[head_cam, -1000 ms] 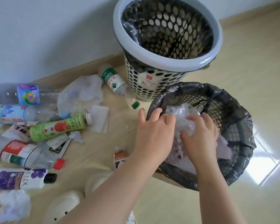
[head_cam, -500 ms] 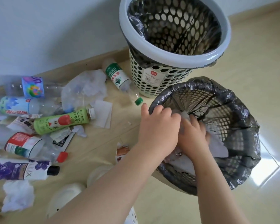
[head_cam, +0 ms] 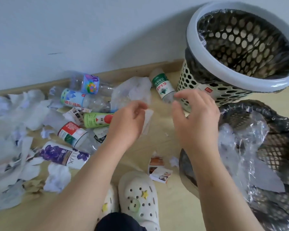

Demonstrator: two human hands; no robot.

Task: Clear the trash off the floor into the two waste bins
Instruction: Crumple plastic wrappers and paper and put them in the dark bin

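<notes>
Bottles, tissues and wrappers lie scattered left of the white bin and the dark bin holding crumpled plastic.

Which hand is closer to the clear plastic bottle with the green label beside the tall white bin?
Right. The right hand has its fingertips just beside the nearer end of the clear green-labelled plastic bottle; the left hand is lower and farther left.

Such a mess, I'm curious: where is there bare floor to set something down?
Bare floor lies between the left hand and right hand, from the white tissue back to the torn packet. A narrower strip runs between the white shoe and the dark-lined bin. Left of the green bottle, trash crowds against the wall.
</notes>
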